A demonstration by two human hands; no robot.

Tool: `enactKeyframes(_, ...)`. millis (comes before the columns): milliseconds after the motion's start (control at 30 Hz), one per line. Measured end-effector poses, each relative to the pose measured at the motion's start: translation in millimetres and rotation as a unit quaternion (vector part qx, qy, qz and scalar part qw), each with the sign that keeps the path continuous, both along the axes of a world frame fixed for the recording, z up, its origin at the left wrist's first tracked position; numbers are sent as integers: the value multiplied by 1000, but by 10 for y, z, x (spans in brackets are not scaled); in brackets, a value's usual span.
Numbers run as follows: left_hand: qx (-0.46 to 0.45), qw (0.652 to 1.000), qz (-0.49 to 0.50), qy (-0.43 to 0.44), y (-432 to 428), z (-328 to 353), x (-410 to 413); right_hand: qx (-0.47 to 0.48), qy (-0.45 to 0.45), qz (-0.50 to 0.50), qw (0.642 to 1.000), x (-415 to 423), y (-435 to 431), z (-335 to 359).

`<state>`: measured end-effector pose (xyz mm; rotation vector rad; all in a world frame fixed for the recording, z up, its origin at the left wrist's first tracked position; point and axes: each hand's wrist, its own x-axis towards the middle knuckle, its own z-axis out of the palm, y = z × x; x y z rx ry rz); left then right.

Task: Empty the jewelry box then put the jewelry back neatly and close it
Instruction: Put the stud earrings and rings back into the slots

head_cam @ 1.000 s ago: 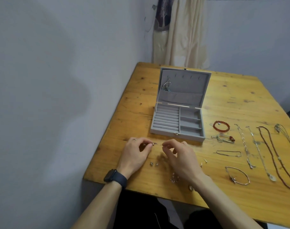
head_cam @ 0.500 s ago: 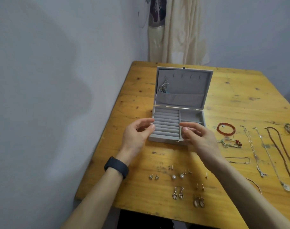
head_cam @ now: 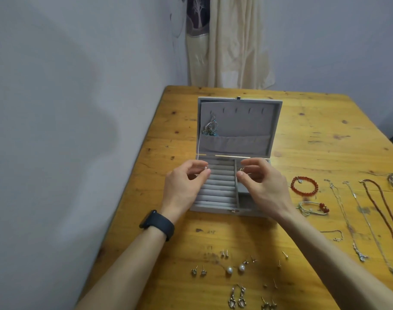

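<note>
A grey jewelry box (head_cam: 215, 206) stands open on the wooden table (head_cam: 325, 139), its lid upright with a dangling earring (head_cam: 211, 127) hooked inside. My left hand (head_cam: 184, 186) hovers over the ring rolls and pinches a tiny earring (head_cam: 206, 168) between thumb and forefinger. My right hand (head_cam: 265, 186) is over the right compartments and pinches another small earring (head_cam: 240, 169). Several stud, pearl (head_cam: 235, 269) and drop earrings (head_cam: 237, 298) lie on the table in front of the box.
To the right of the box lie a red bead bracelet (head_cam: 304, 186), a cord bracelet (head_cam: 313, 208), a thin bangle (head_cam: 334, 234), chain necklaces (head_cam: 347, 220) and a brown bead necklace (head_cam: 383, 204). A wall runs along the table's left edge. A curtain (head_cam: 229, 41) hangs behind.
Both hands rose from the table's front edge, each with a small earring, and moved forward over the box. The camera view tilted, bringing the earrings on the table into sight.
</note>
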<state>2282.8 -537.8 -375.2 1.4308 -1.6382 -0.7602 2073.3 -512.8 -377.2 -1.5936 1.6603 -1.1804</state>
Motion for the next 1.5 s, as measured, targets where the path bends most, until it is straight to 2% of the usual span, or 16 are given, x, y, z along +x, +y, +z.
enactKeyframes(167,-101,990,0,-101,-92,-48,-85,-22,32,0,999,6,-124,-60)
enactKeyframes(333,-161,968,5,-190,-221,-112,-189,-34,62,-7,997,22,-218,-83)
enactKeyframes(600,-120,980,-35,-154,-306,-172,-248,-13,45,-15,999,-7,-295,-141)
enactKeyframes(733,-122,976,-34,-175,-341,-186,-259,-32,100,-23,994,1,-324,-148)
enactKeyframes(900,-184,946,-11,-268,-386,-194,-265,-83,185,-18,979,41,-396,-176)
enactKeyframes(1100,-261,903,7,-342,-437,-251,-329,-89,199,-28,975,65,-458,-228)
enactKeyframes(1333,-201,924,8,-325,-468,-248,-395,-72,206,-26,975,69,-459,-221)
enactKeyframes(1500,-166,938,-2,-304,-479,-225,-379,-42,173,-31,984,82,-484,-240)
